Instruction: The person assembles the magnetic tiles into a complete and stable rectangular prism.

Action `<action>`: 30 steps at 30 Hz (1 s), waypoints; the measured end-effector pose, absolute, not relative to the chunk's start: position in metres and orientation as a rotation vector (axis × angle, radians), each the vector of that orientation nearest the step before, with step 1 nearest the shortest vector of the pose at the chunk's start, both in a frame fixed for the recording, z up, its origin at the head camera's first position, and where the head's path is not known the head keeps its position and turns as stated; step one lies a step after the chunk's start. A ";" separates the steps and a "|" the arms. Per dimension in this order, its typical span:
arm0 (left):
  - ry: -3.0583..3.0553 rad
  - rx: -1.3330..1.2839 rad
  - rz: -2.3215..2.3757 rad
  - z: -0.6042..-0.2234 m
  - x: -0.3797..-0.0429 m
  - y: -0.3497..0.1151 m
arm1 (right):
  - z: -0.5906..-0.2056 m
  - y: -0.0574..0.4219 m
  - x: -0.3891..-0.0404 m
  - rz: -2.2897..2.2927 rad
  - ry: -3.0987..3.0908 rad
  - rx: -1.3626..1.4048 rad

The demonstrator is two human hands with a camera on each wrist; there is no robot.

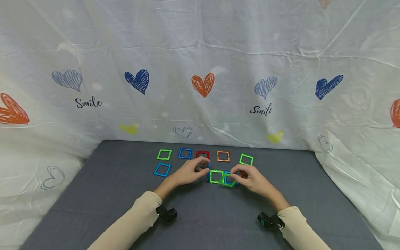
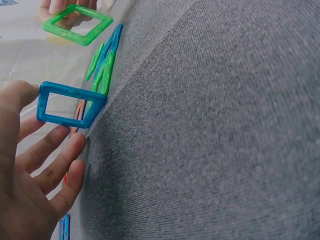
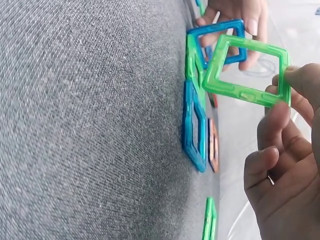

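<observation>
Green plastic frame [image 3: 245, 94], edge pinched by right hand [image 1: 251, 180], above right side of flat green tile [image 1: 216, 182]; left hand [image 1: 189, 172] pinching upright blue frame [image 2: 70, 90] at tile's left. Both probably light, stiff, slick: hold rims.

Colour check: green frame [image 3: 245, 94] in my right grip [image 1: 251, 178], blue frame [image 2: 67, 90] at my left grip [image 1: 189, 172]. Flat blue tile [image 3: 188, 120] nearby. My back row, left to right: green tile [image 1: 164, 150], blue tile [image 1: 185, 149], red tile [image 1: 202, 152], orange tile [image 1: 223, 151], second green tile [image 1: 247, 155]. Table [image 1: 203, 222] dark grey, fine weave. My sleeves [image 1: 134, 217] plain cream, wrist cameras [image 1: 167, 213] black. Curtain [image 1: 231, 34] white, printed: scribbled orange hearts [image 1: 203, 85], hatched navy hearts [image 1: 138, 82], striped pale-blue hearts [image 1: 67, 80], yellow blots [image 1: 129, 129], black "Smile" script [image 1: 89, 102].
</observation>
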State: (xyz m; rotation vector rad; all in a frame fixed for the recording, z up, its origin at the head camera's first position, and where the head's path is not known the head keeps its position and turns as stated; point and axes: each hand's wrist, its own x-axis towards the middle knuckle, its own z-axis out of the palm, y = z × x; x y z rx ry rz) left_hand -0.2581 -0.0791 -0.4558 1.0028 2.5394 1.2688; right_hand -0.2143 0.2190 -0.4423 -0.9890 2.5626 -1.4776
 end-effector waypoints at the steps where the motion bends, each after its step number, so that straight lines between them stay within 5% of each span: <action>1: 2.538 1.001 1.273 -0.456 -0.258 -0.079 | -0.442 0.218 -0.214 -1.476 2.558 -0.988; 30: 2.492 0.987 1.437 -0.461 -0.261 -0.072 | -0.449 0.200 -0.221 -1.549 2.432 -1.091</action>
